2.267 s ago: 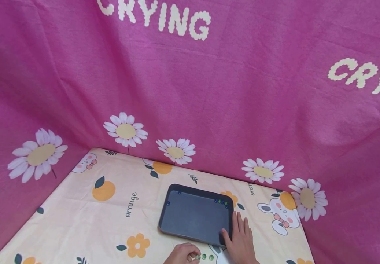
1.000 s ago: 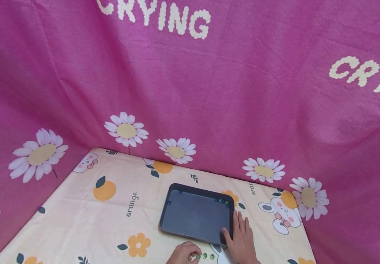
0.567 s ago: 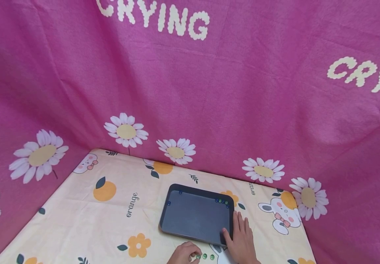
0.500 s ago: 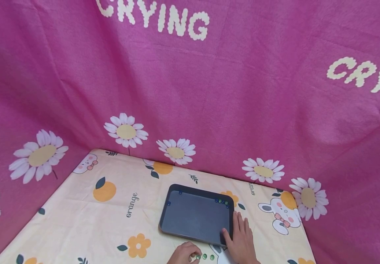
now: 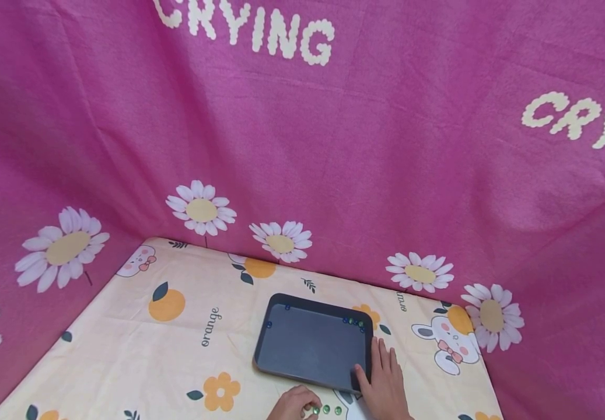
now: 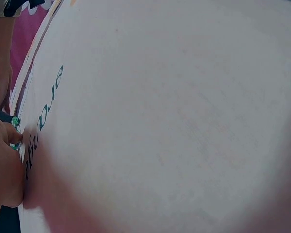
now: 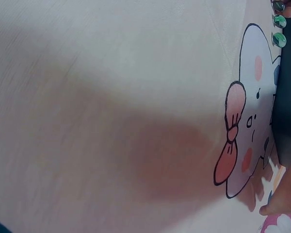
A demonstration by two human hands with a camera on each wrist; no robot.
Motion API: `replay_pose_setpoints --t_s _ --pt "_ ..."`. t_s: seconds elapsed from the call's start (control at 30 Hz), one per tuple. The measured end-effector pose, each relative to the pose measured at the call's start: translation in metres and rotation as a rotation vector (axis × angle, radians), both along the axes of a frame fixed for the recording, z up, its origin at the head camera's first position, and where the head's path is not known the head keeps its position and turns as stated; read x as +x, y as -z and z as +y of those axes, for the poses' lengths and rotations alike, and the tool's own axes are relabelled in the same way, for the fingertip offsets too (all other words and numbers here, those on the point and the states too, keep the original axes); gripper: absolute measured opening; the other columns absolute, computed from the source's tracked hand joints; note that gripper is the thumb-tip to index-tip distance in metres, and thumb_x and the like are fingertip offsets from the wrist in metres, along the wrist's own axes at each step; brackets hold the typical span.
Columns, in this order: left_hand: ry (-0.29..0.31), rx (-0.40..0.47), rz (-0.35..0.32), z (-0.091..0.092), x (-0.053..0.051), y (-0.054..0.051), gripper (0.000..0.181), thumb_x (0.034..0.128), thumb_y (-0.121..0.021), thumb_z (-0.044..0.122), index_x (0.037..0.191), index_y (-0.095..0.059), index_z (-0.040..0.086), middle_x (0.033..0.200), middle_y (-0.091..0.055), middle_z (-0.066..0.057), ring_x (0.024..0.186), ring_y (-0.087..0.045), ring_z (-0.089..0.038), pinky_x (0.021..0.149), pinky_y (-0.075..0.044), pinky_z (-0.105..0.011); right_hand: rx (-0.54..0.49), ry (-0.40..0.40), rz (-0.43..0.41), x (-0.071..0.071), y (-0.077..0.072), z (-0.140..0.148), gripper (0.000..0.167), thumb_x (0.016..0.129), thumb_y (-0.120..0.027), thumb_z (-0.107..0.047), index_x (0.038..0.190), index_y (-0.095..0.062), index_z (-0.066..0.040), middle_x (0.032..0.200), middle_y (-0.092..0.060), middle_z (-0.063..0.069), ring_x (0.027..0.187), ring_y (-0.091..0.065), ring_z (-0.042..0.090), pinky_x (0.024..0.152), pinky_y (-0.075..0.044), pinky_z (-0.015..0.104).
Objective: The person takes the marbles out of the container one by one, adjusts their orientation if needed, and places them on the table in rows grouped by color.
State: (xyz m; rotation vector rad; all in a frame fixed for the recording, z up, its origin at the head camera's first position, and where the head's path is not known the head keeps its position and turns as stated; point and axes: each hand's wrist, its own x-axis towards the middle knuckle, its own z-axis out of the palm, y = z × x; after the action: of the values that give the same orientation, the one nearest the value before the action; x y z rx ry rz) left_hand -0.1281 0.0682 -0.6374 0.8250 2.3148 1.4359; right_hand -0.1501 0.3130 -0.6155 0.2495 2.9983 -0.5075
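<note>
My left hand (image 5: 294,402) is on the cloth just below the dark grey baking tray (image 5: 307,350), thumb and index finger curled around the leftmost green glass marble (image 5: 315,410). Two more green marbles lie beside it in a row, and the right wrist view shows a near green marble (image 7: 279,40) close to the tray. My right hand (image 5: 384,385) rests along the tray's right side, fingers straight and thumb over the rim. Inside the tray, blue and green marbles (image 5: 352,321) cluster at the far right corner. A blue marble (image 5: 287,307) sits near the far left corner, another by the left wall.
A cream tablecloth (image 5: 176,361) printed with oranges, flowers and rabbits covers the table. Pink curtain fabric (image 5: 302,146) with daisies and lettering hangs behind the table and at both sides.
Almost nothing differs. Both hands, the tray and the marbles keep their places; the view shifts very slightly.
</note>
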Motion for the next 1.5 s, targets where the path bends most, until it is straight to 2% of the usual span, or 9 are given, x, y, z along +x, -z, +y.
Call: replay_pose_setpoints --t_s 0.2,0.67,0.97,1.2,1.3,1.37,1.5 --pt "-0.002 -0.01 0.042 -0.0002 0.0008 -0.0007 0.009 0.0854 -0.075 0.006 0.093 -0.071 0.01 0.082 -0.052 0.016 0.075 -0.048 0.006 0.064 -0.047 -0.018 0.004 0.0 0.012 0.0002 0.0016 0.0006 0.085 0.1 -0.049 -0.052 0.157 -0.015 0.001 0.16 -0.014 0.029 0.144 -0.009 0.053 0.115 -0.013 0.062" --pt "-0.001 -0.018 0.062 0.0 0.0011 0.0008 0.01 0.0851 -0.075 0.006 0.094 -0.071 0.01 0.083 -0.053 0.016 0.076 -0.048 0.006 0.064 -0.047 -0.017 0.009 0.002 0.005 0.0004 0.0003 -0.0012 0.085 0.099 -0.049 -0.052 0.157 -0.015 0.001 0.16 -0.012 0.028 0.144 -0.008 0.053 0.115 -0.012 0.062" --pt "-0.016 -0.016 0.002 0.0001 0.001 -0.0002 0.01 0.0848 -0.075 0.006 0.094 -0.072 0.009 0.083 -0.053 0.016 0.075 -0.049 0.006 0.065 -0.047 -0.019 0.005 0.001 0.005 0.0008 0.0007 -0.0012 0.085 0.1 -0.048 -0.053 0.157 -0.014 0.001 0.16 -0.012 0.028 0.144 -0.007 0.052 0.116 -0.012 0.061" --pt "-0.029 0.025 -0.091 0.0005 0.001 -0.0001 0.011 0.0842 -0.073 0.004 0.095 -0.071 0.007 0.083 -0.052 0.016 0.074 -0.048 0.004 0.064 -0.048 -0.019 0.006 0.005 -0.015 0.0009 0.002 -0.0001 0.085 0.1 -0.048 -0.051 0.158 -0.013 0.0 0.161 -0.012 0.028 0.145 -0.006 0.052 0.117 -0.012 0.059" --pt "-0.03 0.05 -0.102 0.0004 0.0009 -0.0011 0.014 0.0843 -0.073 0.005 0.098 -0.07 0.007 0.084 -0.052 0.015 0.075 -0.048 0.004 0.065 -0.047 -0.02 0.002 0.002 -0.012 0.0004 0.0018 0.0 0.085 0.1 -0.047 -0.052 0.158 -0.013 0.0 0.161 -0.012 0.028 0.145 -0.006 0.052 0.116 -0.012 0.06" --pt "-0.023 0.067 -0.087 0.0002 0.0014 -0.0024 0.016 0.085 -0.073 0.006 0.101 -0.069 0.007 0.086 -0.052 0.015 0.076 -0.048 0.003 0.067 -0.047 -0.02 -0.002 0.003 -0.009 0.0003 0.0012 -0.0002 0.086 0.1 -0.048 -0.053 0.158 -0.014 0.0 0.161 -0.012 0.028 0.145 -0.007 0.052 0.116 -0.012 0.06" --pt "-0.006 0.085 -0.005 0.0003 0.0026 -0.0074 0.019 0.0872 -0.073 0.009 0.105 -0.068 0.009 0.091 -0.053 0.015 0.08 -0.049 0.003 0.07 -0.047 -0.021 -0.001 0.005 -0.012 0.0 0.0005 -0.0008 0.086 0.099 -0.048 -0.053 0.158 -0.014 0.0 0.16 -0.012 0.028 0.144 -0.007 0.052 0.116 -0.012 0.06"
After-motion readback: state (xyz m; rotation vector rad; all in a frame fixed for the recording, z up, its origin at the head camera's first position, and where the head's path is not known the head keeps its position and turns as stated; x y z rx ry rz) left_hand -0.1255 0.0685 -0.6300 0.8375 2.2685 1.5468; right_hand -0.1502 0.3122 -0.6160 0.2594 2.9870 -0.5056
